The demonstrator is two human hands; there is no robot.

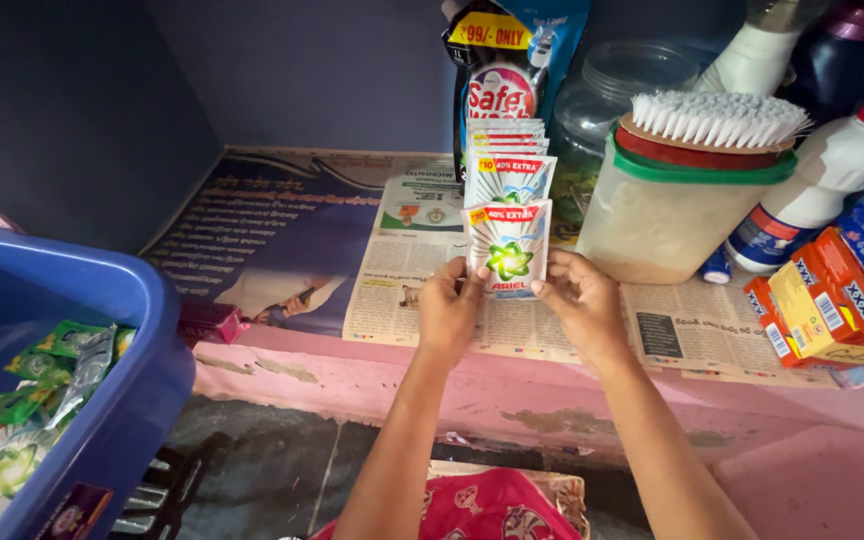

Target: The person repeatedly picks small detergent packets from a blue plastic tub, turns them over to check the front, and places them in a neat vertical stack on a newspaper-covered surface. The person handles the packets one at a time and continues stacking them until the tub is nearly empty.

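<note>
Blue tub (142, 330) sitting at far left, green and white sachets (22, 410) lying loose inside. Small pink packet (210, 322) resting on the newspaper-lined shelf (292, 230). Left hand (449, 310) and right hand (580, 302) are holding the front white sachet (508, 250), fingers pinching its lower corners, standing it upright on the shelf. Several sachets are already lining up behind it; more seem left in the tub. Right: lidded plastic container (672, 215) carrying a scrub brush (717, 125), white bottle (822, 180), orange soap boxes (827, 300).
</note>
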